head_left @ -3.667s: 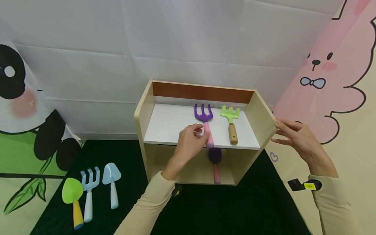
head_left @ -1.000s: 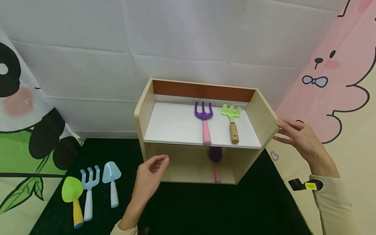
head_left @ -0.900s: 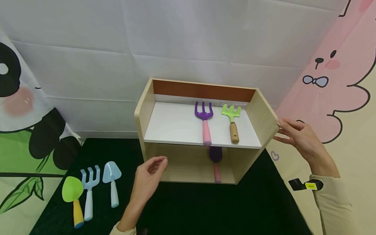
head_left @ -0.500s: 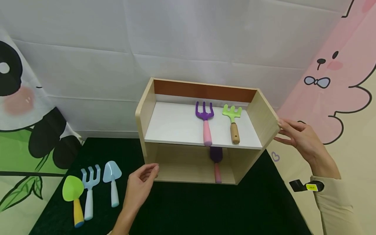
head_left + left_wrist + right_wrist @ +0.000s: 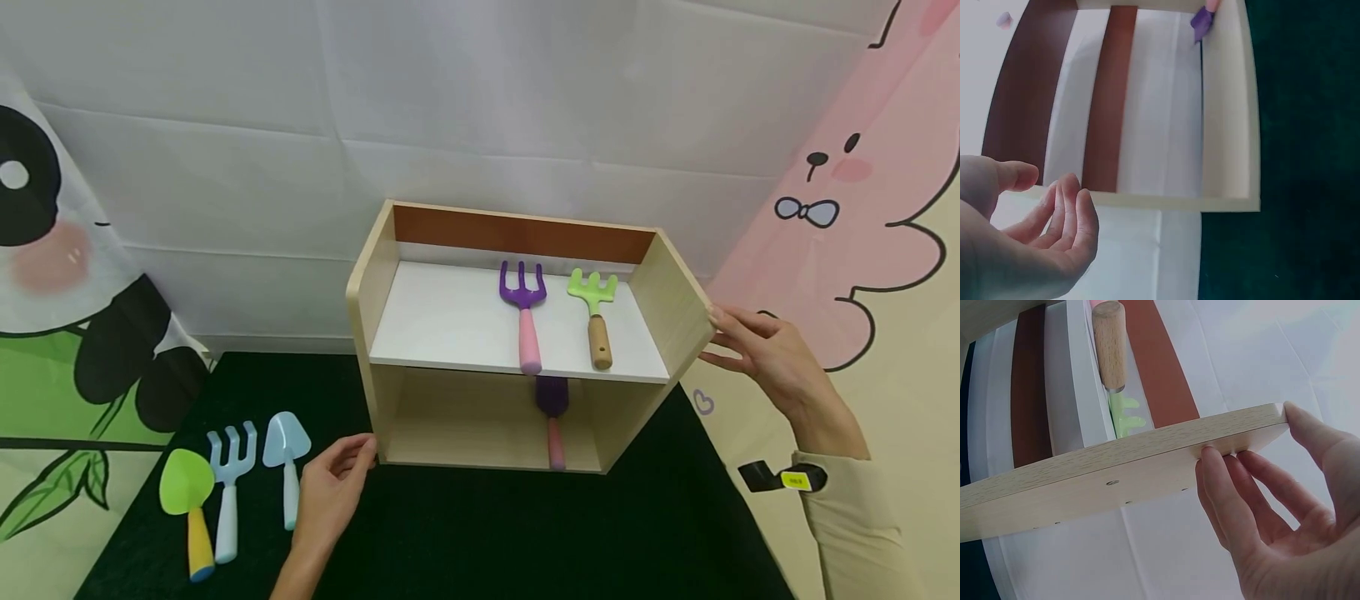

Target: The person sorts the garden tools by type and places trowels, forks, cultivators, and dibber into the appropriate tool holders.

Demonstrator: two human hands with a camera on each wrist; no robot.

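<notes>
A two-tier wooden shelf (image 5: 678,317) stands on the dark green cloth. My right hand (image 5: 780,367) holds its right side panel at the front edge, with the thumb on the edge and fingertips on the outer face. On the white upper board lie a purple hand fork (image 5: 529,342) with a pink handle and a green hand rake (image 5: 598,340) with a wooden handle. A purple trowel (image 5: 555,442) lies in the lower tier, partly hidden by the upper board. Empty, loosely curled, my left hand (image 5: 330,492) hovers between the shelf's lower left corner and the light blue trowel (image 5: 286,442).
Left of the shelf, a light blue hand fork (image 5: 227,517) and a green trowel (image 5: 186,483) with a yellow handle lie side by side on the green cloth (image 5: 525,542). A white sheet (image 5: 525,100) hangs behind the shelf.
My left hand has let go of the purple hand fork, which rests on the upper board, and moved left and down toward the light blue trowel. My right hand stays on the shelf.
</notes>
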